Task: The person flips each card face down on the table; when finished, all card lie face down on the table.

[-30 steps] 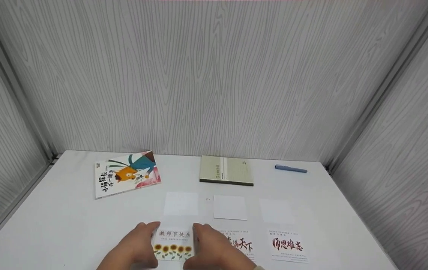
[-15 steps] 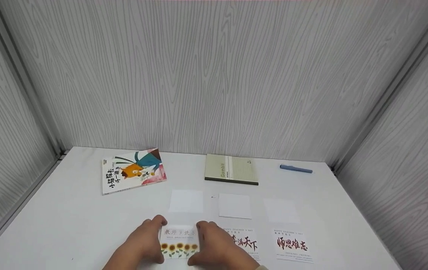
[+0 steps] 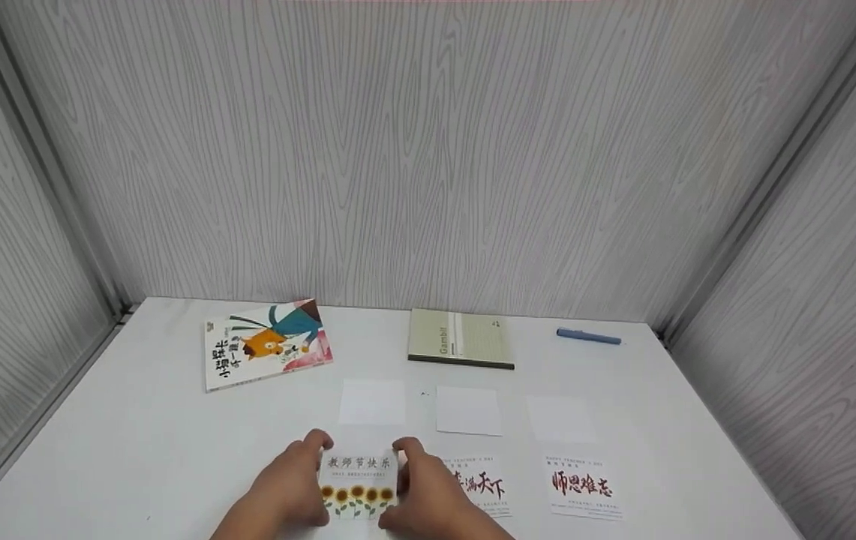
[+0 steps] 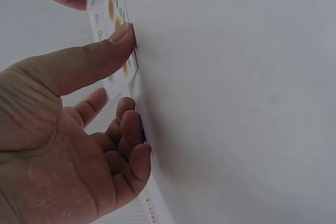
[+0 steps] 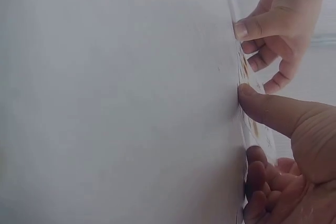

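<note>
A white card with sunflowers and Chinese lettering (image 3: pixel 358 486) lies face up at the front of the table, between both hands. My left hand (image 3: pixel 289 484) holds its left side, thumb at the near edge and index finger at the far corner. On the right side my right hand (image 3: pixel 431 487) grips it the same way. In the left wrist view the thumb (image 4: pixel 100 59) touches the sunflower edge, while the other fingers curl beside the tabletop. A card with red lettering (image 3: pixel 489 491) is partly hidden behind my right hand.
Another red-lettered card (image 3: pixel 584 486) lies to the right. Behind the cards sit three blank white squares, including the middle one (image 3: pixel 468 410). Farther back are a picture book (image 3: pixel 268 345), a green Gambit notebook (image 3: pixel 461 337) and a blue pen (image 3: pixel 589 336). Grey wood-grain panels (image 3: pixel 397 150) enclose the table.
The head view has shifted slightly, so everything appears a little to the right of where it was. Both hands stay on the sunflower card, whose tilt and glare change slightly.
</note>
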The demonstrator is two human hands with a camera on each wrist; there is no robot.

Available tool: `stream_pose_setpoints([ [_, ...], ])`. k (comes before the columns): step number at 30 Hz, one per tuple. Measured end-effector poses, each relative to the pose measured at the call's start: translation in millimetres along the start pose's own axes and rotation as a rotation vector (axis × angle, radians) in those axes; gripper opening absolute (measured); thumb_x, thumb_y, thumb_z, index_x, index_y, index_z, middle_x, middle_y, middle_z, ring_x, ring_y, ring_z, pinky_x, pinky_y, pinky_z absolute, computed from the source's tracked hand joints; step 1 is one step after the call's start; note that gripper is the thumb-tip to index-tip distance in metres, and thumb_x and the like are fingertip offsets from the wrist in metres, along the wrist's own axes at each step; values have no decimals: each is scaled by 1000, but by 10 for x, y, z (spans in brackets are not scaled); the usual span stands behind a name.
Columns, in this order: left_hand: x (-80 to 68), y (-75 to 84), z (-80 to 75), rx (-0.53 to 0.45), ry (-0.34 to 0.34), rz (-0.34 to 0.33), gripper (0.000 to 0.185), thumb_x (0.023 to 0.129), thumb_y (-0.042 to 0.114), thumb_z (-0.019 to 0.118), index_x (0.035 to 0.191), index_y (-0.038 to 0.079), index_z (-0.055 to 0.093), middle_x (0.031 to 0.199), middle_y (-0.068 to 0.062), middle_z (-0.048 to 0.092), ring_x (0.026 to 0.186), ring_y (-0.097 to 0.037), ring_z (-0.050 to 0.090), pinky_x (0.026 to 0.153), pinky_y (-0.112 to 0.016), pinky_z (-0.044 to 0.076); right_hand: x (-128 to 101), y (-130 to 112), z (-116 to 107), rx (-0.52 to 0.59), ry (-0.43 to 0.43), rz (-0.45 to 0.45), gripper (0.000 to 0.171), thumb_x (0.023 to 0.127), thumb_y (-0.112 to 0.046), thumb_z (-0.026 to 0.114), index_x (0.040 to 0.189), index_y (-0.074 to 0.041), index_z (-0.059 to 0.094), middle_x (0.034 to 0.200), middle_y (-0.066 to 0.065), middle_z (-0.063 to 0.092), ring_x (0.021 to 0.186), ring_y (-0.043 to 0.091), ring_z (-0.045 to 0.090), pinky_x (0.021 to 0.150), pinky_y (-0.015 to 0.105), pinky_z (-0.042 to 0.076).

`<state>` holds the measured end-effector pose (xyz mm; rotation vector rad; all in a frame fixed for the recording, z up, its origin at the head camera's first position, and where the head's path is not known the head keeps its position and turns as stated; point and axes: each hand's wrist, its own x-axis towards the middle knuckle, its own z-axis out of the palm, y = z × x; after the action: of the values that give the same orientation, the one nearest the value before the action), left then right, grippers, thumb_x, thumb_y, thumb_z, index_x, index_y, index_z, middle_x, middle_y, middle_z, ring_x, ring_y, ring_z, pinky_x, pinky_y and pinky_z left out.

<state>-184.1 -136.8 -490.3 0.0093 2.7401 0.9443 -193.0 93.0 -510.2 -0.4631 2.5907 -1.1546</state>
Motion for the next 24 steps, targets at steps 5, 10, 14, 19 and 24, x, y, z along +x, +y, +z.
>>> stream_pose_setpoints([
  [5,24,10,28,10,0,10,95,53,-2,96,138,8,55,106,-6,61,91,-24,61,92,-52,55,-36,-10,-30,-3,-15,-22,107,62,-1,93,155,-3,41,87,-9,65,75,10,62,74,33,55],
  [10,1,58,41,32,24,17,97,51,2,99,138,7,57,114,-10,60,102,-30,59,98,-57,53,-63,-15,-69,27,-38,-33,111,62,4,90,158,-2,36,91,-8,64,78,9,63,76,31,56],
  [14,-70,174,60,34,74,95,104,46,9,103,140,6,60,143,-20,54,127,-45,50,101,-68,47,-95,-22,-121,61,-41,-41,108,63,4,89,157,-3,37,91,-5,63,77,11,62,71,29,55],
  [19,-159,382,76,52,90,262,102,48,8,103,142,6,62,157,-17,47,139,-46,42,104,-73,42,-129,-52,-214,41,-14,-57,103,66,0,91,155,-3,40,92,-5,60,70,10,57,59,26,49],
  [24,-190,452,107,92,96,345,95,53,11,102,139,6,64,143,-11,58,127,-38,51,98,-67,45,-174,-46,-248,104,-12,-87,101,66,1,88,154,-2,39,92,-3,60,70,10,56,58,23,48],
])
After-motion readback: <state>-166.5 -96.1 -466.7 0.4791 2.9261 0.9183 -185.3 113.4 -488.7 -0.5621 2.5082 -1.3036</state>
